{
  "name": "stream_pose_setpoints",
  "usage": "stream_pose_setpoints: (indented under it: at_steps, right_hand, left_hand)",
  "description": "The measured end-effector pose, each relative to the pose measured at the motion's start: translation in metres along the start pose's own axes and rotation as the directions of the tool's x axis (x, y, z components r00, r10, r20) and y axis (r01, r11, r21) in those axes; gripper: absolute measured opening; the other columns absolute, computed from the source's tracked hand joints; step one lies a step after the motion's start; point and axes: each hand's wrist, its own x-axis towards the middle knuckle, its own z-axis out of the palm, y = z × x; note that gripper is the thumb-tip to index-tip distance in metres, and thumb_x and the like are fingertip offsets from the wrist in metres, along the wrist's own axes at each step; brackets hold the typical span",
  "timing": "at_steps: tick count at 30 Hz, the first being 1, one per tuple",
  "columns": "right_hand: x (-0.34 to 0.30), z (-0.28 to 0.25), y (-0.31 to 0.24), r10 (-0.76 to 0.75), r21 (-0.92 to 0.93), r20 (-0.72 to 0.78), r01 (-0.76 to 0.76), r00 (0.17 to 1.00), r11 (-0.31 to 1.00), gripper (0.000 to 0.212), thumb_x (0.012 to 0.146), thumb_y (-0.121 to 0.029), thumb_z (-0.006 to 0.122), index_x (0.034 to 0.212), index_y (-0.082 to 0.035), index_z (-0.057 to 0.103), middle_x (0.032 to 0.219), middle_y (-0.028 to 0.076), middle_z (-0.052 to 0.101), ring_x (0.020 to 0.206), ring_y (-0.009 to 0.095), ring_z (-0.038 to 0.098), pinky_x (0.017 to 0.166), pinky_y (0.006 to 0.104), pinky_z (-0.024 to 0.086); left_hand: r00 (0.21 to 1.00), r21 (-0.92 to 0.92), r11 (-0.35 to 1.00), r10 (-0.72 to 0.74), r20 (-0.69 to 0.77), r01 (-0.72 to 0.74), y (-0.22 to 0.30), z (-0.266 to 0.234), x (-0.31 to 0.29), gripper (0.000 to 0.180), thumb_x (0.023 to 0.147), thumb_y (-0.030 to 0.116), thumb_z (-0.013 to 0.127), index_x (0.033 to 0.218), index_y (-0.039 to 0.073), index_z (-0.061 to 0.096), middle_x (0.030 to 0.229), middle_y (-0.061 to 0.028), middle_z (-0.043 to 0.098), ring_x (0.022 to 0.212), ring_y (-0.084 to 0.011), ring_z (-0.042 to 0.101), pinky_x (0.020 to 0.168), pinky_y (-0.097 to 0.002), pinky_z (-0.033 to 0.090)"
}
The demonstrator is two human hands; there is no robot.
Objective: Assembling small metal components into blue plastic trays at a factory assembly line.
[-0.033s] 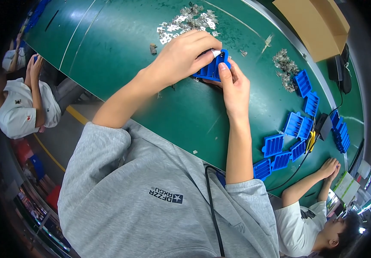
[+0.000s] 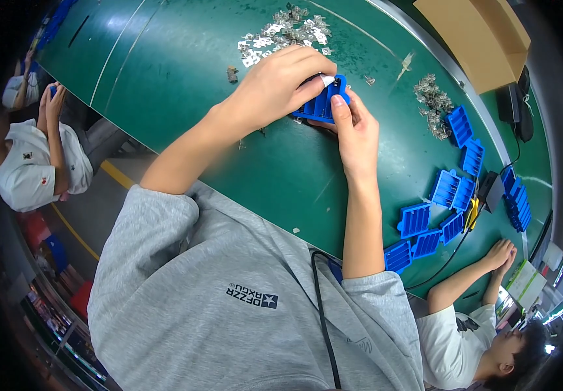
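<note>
In front of me, above the table, is a blue plastic case (image 2: 320, 108) divided into long slots, which looks like a battery holder. My right hand (image 2: 359, 133) grips its right end, the thumb on top and the fingers curled round the side. Reaching over from the left, my left hand (image 2: 280, 79) has its fingers closed at the case's far edge. A small white tip (image 2: 327, 81) shows at those fingers; whether it is a finger cover or a part is unclear. Whatever the left fingers pinch is hidden.
Beyond my hands lies a pile of metal contact pieces (image 2: 288, 31), with another heap (image 2: 433, 104) to the right. Several blue cases (image 2: 414, 220) curve along the right side, near yellow-handled tool (image 2: 472, 214) and a black cable (image 2: 447, 264). A cardboard box (image 2: 474, 42) stands far right. Co-workers sit on both sides.
</note>
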Motion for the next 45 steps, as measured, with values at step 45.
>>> stream_pose_setpoints:
  at_steps: [45]
  right_hand:
    - [-0.0003,-0.0012,-0.0015,-0.023,0.001,-0.002,0.023,1.0,1.0,0.038,0.099,-0.022,0.051,0.125,0.006,0.053,0.108,0.006,0.06,0.096,0.009,0.055,0.085,0.0246,0.046]
  left_hand:
    - [0.999,-0.119,0.992,-0.043,-0.018,0.04,-0.0001,0.0002,-0.0004,0.016,0.085,0.002,0.063,0.1,0.0,0.062,0.097,-0.0108,0.063,0.088,-0.023,0.063,0.076,-0.0321,0.051]
